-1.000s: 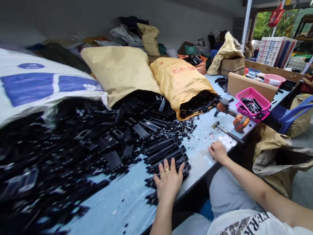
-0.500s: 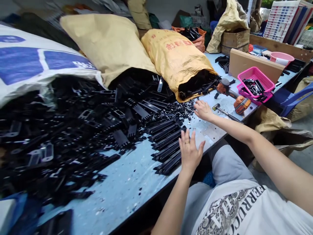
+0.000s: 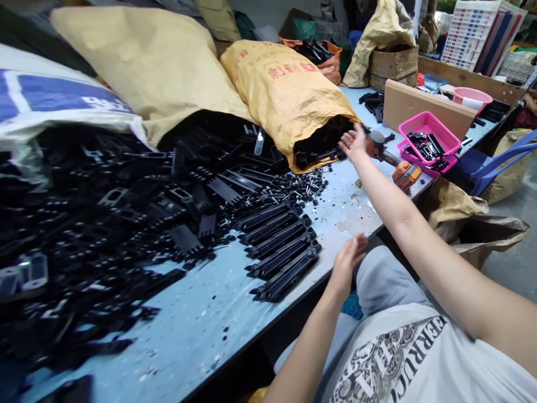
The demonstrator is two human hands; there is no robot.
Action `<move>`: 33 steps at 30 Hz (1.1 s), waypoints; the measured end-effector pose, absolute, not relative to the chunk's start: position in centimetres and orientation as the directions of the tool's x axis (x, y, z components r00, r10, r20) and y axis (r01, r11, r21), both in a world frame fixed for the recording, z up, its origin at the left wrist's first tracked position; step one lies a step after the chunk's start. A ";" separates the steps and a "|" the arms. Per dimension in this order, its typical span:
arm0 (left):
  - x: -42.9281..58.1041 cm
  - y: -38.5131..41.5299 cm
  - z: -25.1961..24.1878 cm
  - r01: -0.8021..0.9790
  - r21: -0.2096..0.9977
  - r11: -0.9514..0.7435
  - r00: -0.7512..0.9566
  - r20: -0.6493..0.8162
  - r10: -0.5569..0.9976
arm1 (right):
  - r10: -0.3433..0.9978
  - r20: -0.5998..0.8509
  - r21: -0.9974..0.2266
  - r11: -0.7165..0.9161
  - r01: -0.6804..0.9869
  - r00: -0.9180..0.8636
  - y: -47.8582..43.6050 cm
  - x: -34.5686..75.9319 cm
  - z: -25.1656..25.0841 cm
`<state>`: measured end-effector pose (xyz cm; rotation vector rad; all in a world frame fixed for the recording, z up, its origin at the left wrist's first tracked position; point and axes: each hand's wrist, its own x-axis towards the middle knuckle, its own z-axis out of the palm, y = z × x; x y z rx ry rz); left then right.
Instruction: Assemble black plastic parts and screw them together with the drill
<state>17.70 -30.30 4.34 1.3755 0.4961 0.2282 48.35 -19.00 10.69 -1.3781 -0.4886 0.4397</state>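
My right hand [image 3: 353, 142] is stretched out, fingers apart and holding nothing, at the open mouth of a yellow woven sack [image 3: 285, 89] that spills black plastic parts. An orange cordless drill [image 3: 394, 162] lies just right of that hand. My left hand [image 3: 349, 258] hovers open and empty above the table's front edge [image 3: 235, 358], right of a neat row of long black plastic strips [image 3: 282, 247]. A small heap of screws and black bits [image 3: 302, 189] lies between the strips and the sack.
A big pile of black plastic parts [image 3: 96, 224] covers the left of the blue table, under a white-and-blue sack [image 3: 54, 106] and a tan sack [image 3: 146, 61]. A pink basket [image 3: 428, 140], a cardboard board [image 3: 428, 109] and a blue chair [image 3: 499, 162] stand at the right.
My right hand rose from the table's front edge and reached across to the sack's mouth. My left hand lifted off the black strips and drew back to the table's edge.
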 end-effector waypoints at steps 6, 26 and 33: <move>19.5 -36.8 5.8 0.169 0.631 0.757 0.985 -0.123 -0.118 | 0.317 -0.241 -0.515 0.759 -0.398 0.917 -20.0 52.4 12.1; 20.4 -41.8 9.2 0.171 0.618 0.767 0.933 -0.353 0.076 | 0.343 -0.115 -0.440 0.824 -0.357 0.932 -23.4 55.2 11.8; 18.2 -36.0 4.7 0.224 0.938 0.264 0.930 -0.287 0.230 | 0.597 0.094 -0.936 0.326 -0.134 0.797 -23.2 51.6 12.2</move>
